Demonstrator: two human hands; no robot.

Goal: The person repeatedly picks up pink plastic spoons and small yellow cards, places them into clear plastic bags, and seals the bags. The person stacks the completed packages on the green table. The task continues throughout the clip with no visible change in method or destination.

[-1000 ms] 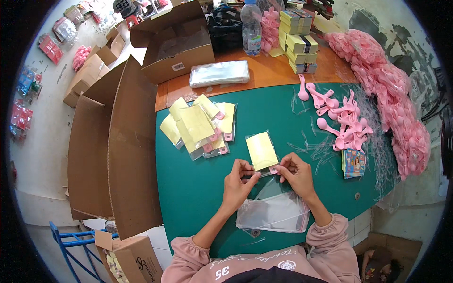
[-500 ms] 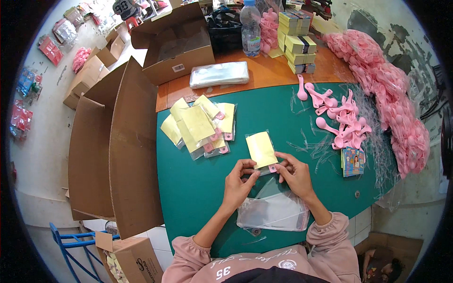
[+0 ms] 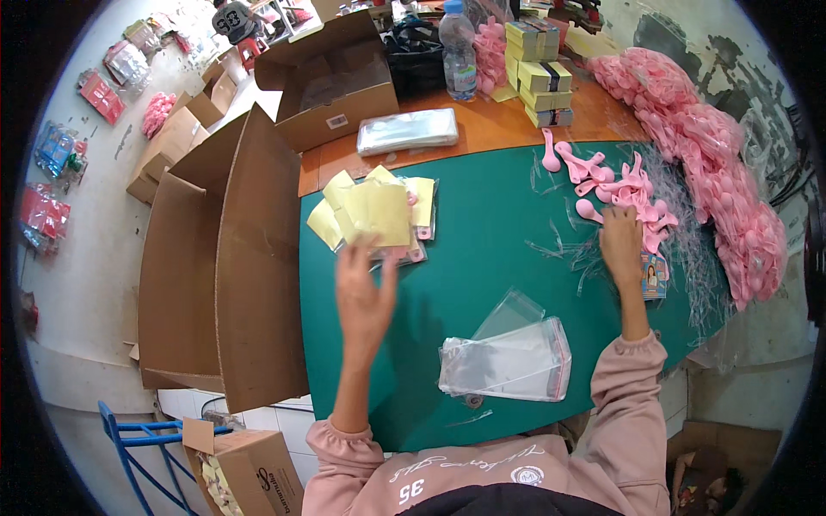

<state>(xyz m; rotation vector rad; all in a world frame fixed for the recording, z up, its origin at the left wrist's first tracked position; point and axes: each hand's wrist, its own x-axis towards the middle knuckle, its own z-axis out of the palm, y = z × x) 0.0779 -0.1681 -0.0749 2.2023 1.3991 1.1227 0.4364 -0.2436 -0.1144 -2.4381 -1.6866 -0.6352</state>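
My left hand (image 3: 365,288), blurred by motion, is open over the near edge of a pile of clear packets with pale yellow cards (image 3: 383,215) and pink pieces inside. Its thumb stands apart from the fingers. On the right, my right hand (image 3: 623,245) reaches into a heap of pink plastic spoons (image 3: 635,185). Its fingers are bunched and closed on a spoon there, though the fingertips are partly hidden. Just beside that wrist lies a small stack of colourful printed cards (image 3: 654,277). Flat clear plastic bags (image 3: 508,361) are fanned out between my forearms.
Tall open cardboard boxes (image 3: 262,258) stand along the table's left edge. At the back are a bundle of clear bags (image 3: 407,132), a water bottle (image 3: 458,52) and banded card stacks (image 3: 546,79). Bagged pink spoons (image 3: 714,172) line the right side, beside loose plastic strips (image 3: 680,258).
The yellow-card packet has left the middle of the table, and my left hand has moved to the pile at left. My right hand has gone to the spoons. The whole view has shifted slightly.
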